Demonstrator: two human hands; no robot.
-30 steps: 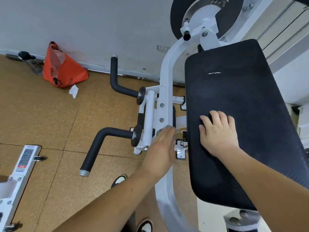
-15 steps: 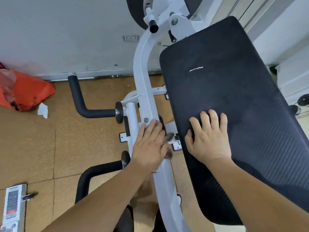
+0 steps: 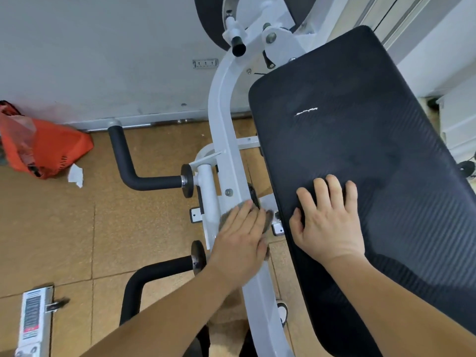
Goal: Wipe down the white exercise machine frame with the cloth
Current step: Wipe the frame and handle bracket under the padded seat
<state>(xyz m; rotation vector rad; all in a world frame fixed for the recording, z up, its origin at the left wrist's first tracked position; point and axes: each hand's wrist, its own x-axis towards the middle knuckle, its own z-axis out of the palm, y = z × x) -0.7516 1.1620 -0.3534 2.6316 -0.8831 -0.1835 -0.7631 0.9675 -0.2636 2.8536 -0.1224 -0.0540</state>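
Observation:
The white exercise machine frame (image 3: 223, 119) curves from the wall down toward me in the middle of the view. My left hand (image 3: 239, 243) lies flat on the frame's beam with straight fingers, pressing a grey-brown cloth (image 3: 268, 219) against it; only the cloth's edges show around the fingers. My right hand (image 3: 328, 222) rests on the left edge of the black padded bench (image 3: 360, 150), fingers spread on top and thumb at the pad's side.
Two black foam-covered handles (image 3: 126, 163) stick out left of the frame. An orange bag (image 3: 43, 148) and a scrap of paper (image 3: 76, 175) lie by the wall at left. Another white machine part (image 3: 33, 320) sits at the lower left on the cork-brown floor.
My left hand has slid with the cloth along the white beam, staying pressed on it. The view shifted slightly. My right hand stayed on the bench pad.

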